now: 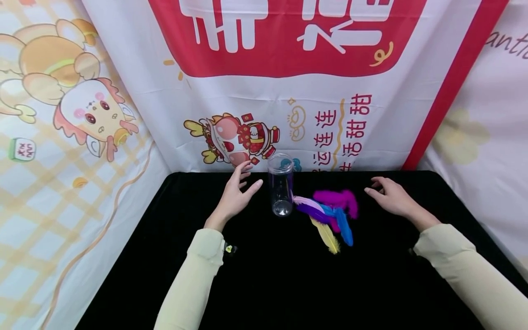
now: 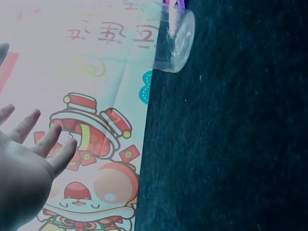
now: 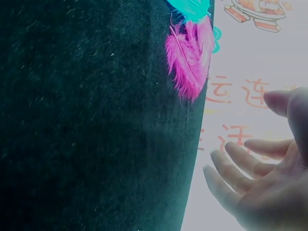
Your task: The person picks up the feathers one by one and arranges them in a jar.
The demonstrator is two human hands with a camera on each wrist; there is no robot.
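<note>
A clear, tall jar [image 1: 281,185] stands upright on the black cloth [image 1: 264,284] of the table, close to its rear edge. Just beside the jar, on its right, lies a loose pile of feathers. In this pile, the pale pink feather [image 1: 307,201] and the purple feather [image 1: 312,212] point their ends towards the jar; the yellow feather [image 1: 327,234] lies nearest to the person, the blue part [image 1: 344,227] is at the right, and the magenta part [image 1: 336,198] is behind. Whether a feather touches the jar, I cannot tell.

The left hand [image 1: 234,195] is at the left of the jar, near but apart from it, its fingers loosely spread and grasping nothing. The right hand [image 1: 392,198] is to the right of the feathers, its fingers softly bent, relaxed and also without a thing in them. Both arms wear pale sleeves [image 1: 185,279].

Behind the table hangs a white cloth with a red panel [image 1: 284,59], red writing and a cartoon figure [image 1: 243,137]. At the left is a checked cloth [image 1: 53,192] with a cartoon animal; at the right, a white cloth with a pale yellow flower [image 1: 462,136].

I count one jar, two hands, and one feather each of yellow, purple and pale pink; blue and magenta overlap too much for sure counting.
</note>
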